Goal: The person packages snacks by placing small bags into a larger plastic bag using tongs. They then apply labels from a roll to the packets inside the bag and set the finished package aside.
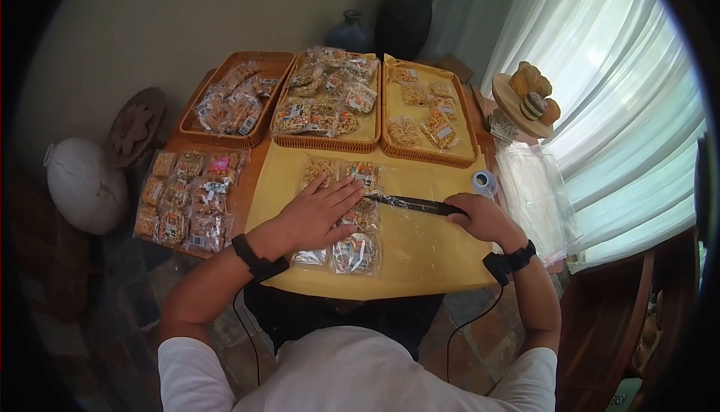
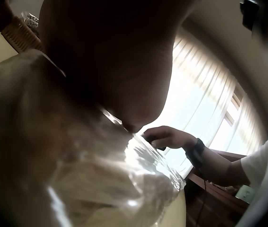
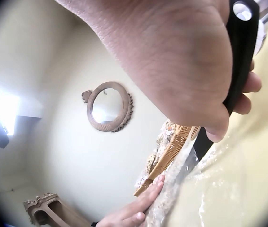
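Observation:
My left hand [image 1: 319,213] lies flat, fingers spread, on a sheet of joined clear snack packets [image 1: 356,253] in two columns on the yellow tabletop. In the right wrist view, its fingers press the plastic. My right hand [image 1: 484,221] grips a long black-handled knife [image 1: 424,205], whose far end points left at the packets' right edge, near the left fingertips. The handle [image 3: 241,52] has a hole in its end and shows under the right palm. In the left wrist view, the plastic wrap [image 2: 148,163] shines close below the left hand, with the right hand beyond.
Three wicker baskets of packets stand along the back: left [image 1: 251,142], middle [image 1: 322,142] and right [image 1: 431,155]. More joined packets [image 1: 191,198] lie at the left. A tape roll [image 1: 484,182] sits by the right hand, near clear plastic bags [image 1: 532,194] and a round wooden stand [image 1: 504,97].

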A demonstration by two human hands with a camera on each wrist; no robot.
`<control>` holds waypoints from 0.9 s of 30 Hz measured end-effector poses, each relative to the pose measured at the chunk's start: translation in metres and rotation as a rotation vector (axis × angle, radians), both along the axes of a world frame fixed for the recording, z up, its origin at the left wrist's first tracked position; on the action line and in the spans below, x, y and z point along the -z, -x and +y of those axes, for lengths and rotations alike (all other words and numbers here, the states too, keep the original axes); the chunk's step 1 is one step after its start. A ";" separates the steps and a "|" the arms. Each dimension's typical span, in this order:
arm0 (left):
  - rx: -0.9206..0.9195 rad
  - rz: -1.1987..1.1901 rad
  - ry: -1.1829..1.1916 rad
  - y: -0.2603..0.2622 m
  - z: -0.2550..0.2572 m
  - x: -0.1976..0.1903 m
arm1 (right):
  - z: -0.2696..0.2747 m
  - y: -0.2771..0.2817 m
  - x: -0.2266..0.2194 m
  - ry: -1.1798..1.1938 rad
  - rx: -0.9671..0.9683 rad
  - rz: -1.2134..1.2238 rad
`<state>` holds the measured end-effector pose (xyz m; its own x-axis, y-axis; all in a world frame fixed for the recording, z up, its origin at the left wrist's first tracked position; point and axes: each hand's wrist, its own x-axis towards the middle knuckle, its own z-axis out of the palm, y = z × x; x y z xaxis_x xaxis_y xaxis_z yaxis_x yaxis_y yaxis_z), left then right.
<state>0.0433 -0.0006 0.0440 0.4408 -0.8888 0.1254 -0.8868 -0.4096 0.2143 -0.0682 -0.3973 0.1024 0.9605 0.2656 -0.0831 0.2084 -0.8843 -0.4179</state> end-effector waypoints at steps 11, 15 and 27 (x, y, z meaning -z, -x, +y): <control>0.016 -0.030 -0.078 0.011 -0.012 -0.003 | -0.023 0.049 -0.009 -0.033 0.103 -0.007; 0.010 -0.008 -0.084 0.011 -0.013 0.000 | -0.024 0.073 -0.015 -0.002 0.166 0.012; -0.063 -0.011 0.022 0.010 -0.026 0.017 | -0.059 0.099 -0.086 0.038 0.373 0.394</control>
<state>0.0337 -0.0264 0.0267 0.4939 -0.8566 0.1495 -0.8620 -0.4596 0.2139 -0.1675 -0.4567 0.1884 0.8832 -0.0977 -0.4587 -0.2885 -0.8842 -0.3672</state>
